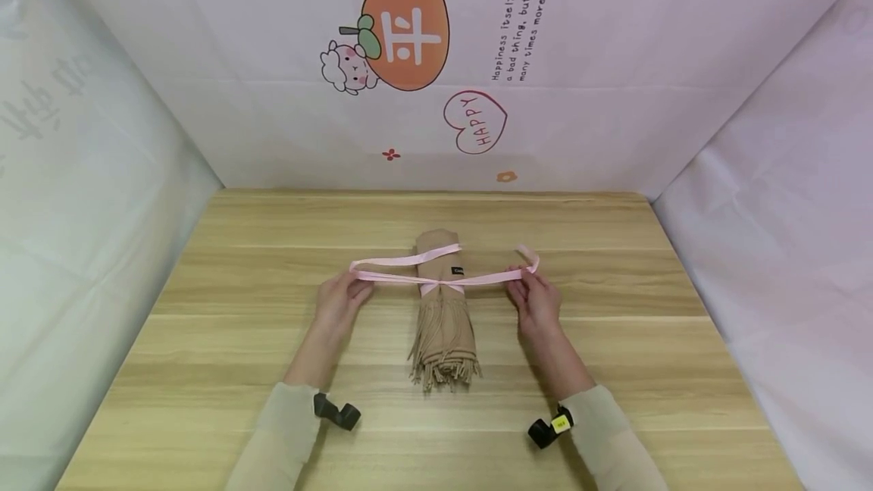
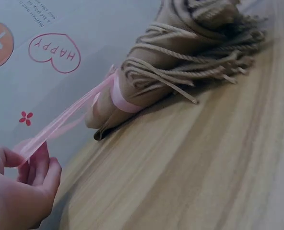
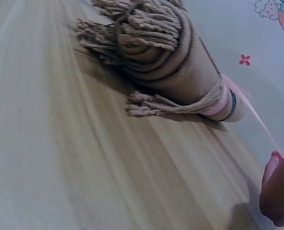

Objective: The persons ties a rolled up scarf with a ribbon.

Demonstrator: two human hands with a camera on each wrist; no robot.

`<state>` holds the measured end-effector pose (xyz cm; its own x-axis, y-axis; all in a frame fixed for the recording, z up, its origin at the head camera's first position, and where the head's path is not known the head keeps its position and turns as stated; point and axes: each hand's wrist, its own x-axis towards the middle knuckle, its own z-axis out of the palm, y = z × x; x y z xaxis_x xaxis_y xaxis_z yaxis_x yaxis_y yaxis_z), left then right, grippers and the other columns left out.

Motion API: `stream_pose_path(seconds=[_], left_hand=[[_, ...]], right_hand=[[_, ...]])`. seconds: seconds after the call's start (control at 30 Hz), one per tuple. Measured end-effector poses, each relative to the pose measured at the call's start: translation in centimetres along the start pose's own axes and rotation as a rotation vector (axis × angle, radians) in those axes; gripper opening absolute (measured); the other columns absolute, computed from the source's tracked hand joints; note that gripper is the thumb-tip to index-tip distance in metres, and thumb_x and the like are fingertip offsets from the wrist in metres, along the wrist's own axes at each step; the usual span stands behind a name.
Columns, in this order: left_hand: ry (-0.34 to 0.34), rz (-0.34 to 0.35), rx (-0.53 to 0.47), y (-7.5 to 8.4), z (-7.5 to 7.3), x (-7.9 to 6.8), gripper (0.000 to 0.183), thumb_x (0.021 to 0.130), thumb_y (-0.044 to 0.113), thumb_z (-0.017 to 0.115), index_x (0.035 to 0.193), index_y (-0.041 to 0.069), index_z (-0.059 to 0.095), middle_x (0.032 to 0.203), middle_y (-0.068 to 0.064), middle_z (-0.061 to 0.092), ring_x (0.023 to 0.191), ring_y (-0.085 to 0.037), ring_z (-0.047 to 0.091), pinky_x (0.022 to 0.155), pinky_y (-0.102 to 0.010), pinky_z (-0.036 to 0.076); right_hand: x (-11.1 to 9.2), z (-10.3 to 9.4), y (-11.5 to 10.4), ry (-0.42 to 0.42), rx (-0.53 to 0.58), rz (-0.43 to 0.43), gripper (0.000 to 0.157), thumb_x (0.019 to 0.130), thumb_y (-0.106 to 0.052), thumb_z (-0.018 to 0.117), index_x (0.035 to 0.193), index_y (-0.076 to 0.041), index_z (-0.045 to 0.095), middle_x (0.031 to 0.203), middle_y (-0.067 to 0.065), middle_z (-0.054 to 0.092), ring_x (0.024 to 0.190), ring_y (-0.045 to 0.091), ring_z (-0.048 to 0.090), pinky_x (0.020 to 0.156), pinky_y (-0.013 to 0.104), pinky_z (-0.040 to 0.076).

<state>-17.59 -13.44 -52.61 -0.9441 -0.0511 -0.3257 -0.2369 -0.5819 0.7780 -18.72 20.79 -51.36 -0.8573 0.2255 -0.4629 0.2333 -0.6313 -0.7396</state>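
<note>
A rolled tan scarf (image 1: 446,332) with fringe at its near end lies on the table. Pink ribbon (image 1: 484,278) circles its middle and crosses in a knot on top. To the left of the roll, my left hand (image 1: 337,300) pinches ribbon between thumb and fingers; one length loops back from there across the scarf's far part. On the other side my right hand (image 1: 537,303) pinches the opposite length, its loose tail curling up beyond the fingers. Both lengths stretch straight out from the knot. In the left wrist view the left hand (image 2: 29,187) grips the taut ribbon (image 2: 67,115).
The wooden table (image 1: 204,370) carries the scarf near its middle. A printed white cloth (image 1: 273,135) stands behind the far edge, with more white cloth at both sides. A small black camera sits on each wrist, the right one (image 1: 546,430) with a yellow label.
</note>
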Motion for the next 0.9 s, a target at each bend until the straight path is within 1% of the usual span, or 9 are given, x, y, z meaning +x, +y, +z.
stream_pose_path(seconds=[0.13,0.23,0.33,0.43,0.5,0.67,0.73,0.8,0.9], left_hand=[[-0.102,-0.045,-0.223,0.4,0.2,0.1,0.021,0.103,0.002,0.041,0.100,0.005,0.062,0.102,-0.005,0.064,0.102,-0.016,0.064,0.105,-0.030,0.051],[-0.169,-0.078,-0.296,0.5,0.3,0.3,0.021,0.099,-0.001,0.038,0.103,0.009,0.055,0.092,0.000,0.056,0.090,-0.013,0.056,0.093,-0.026,0.046],[-0.202,-0.107,-0.348,0.8,0.4,0.5,0.025,0.097,-0.006,0.033,0.107,0.010,0.049,0.085,0.002,0.049,0.079,-0.012,0.048,0.080,-0.023,0.041],[-0.191,-0.107,-0.301,1.1,0.3,0.5,0.028,0.099,-0.008,0.030,0.111,0.010,0.048,0.082,0.002,0.049,0.078,-0.011,0.048,0.075,-0.022,0.040],[-0.175,-0.094,-0.226,1.4,0.1,0.6,0.028,0.100,-0.009,0.031,0.113,0.009,0.049,0.082,0.002,0.052,0.078,-0.011,0.051,0.072,-0.021,0.042],[-0.085,-0.063,-0.070,2.0,-0.6,0.6,0.036,0.102,-0.006,0.034,0.137,0.000,0.043,0.085,0.004,0.053,0.081,-0.008,0.052,0.076,-0.019,0.049],[-0.059,-0.057,-0.055,2.3,-1.0,0.6,0.043,0.104,-0.004,0.031,0.147,-0.004,0.034,0.089,0.004,0.052,0.084,-0.007,0.051,0.082,-0.020,0.050],[-0.045,-0.051,-0.050,2.7,-1.4,0.5,0.045,0.105,-0.003,0.028,0.149,-0.005,0.027,0.091,0.003,0.053,0.085,-0.006,0.051,0.086,-0.020,0.050],[-0.022,-0.052,-0.051,3.5,-2.1,0.3,0.038,0.106,-0.002,0.027,0.143,-0.003,0.033,0.091,0.003,0.057,0.085,-0.006,0.053,0.084,-0.019,0.050]], right_hand=[[0.0,-0.1,-0.9,-0.009,0.018,0.019,0.032,0.104,-0.011,0.051,0.131,0.004,0.051,0.088,0.003,0.077,0.090,0.012,0.075,0.092,0.025,0.058],[0.1,-0.2,-1.5,-0.007,0.031,0.029,0.029,0.104,-0.013,0.050,0.129,0.002,0.051,0.088,0.003,0.076,0.088,0.012,0.074,0.092,0.025,0.058],[0.2,-0.3,-2.1,-0.013,0.031,0.025,0.028,0.105,-0.014,0.048,0.128,0.002,0.050,0.087,0.003,0.076,0.088,0.013,0.074,0.091,0.025,0.058],[0.4,-0.5,-2.5,-0.009,0.037,0.015,0.024,0.106,-0.014,0.047,0.122,0.002,0.052,0.086,0.005,0.076,0.086,0.014,0.075,0.089,0.026,0.059],[0.6,-0.8,-2.7,-0.012,0.033,0.007,0.022,0.106,-0.015,0.046,0.119,0.002,0.052,0.086,0.005,0.076,0.086,0.014,0.075,0.088,0.026,0.060],[0.8,-1.5,-3.2,-0.009,0.024,0.005,0.023,0.107,-0.016,0.044,0.112,0.001,0.058,0.084,0.005,0.077,0.082,0.014,0.074,0.085,0.026,0.060],[0.9,-1.7,-3.4,-0.002,0.032,0.007,0.024,0.106,-0.016,0.045,0.108,0.001,0.061,0.083,0.006,0.077,0.079,0.014,0.075,0.084,0.027,0.061],[1.0,-1.9,-3.7,-0.001,0.035,0.009,0.024,0.106,-0.016,0.045,0.106,0.001,0.063,0.084,0.006,0.077,0.079,0.014,0.075,0.084,0.028,0.061],[1.2,-2.2,-4.1,0.012,0.041,0.018,0.024,0.106,-0.016,0.046,0.105,0.001,0.064,0.085,0.007,0.077,0.078,0.015,0.075,0.085,0.029,0.061]])
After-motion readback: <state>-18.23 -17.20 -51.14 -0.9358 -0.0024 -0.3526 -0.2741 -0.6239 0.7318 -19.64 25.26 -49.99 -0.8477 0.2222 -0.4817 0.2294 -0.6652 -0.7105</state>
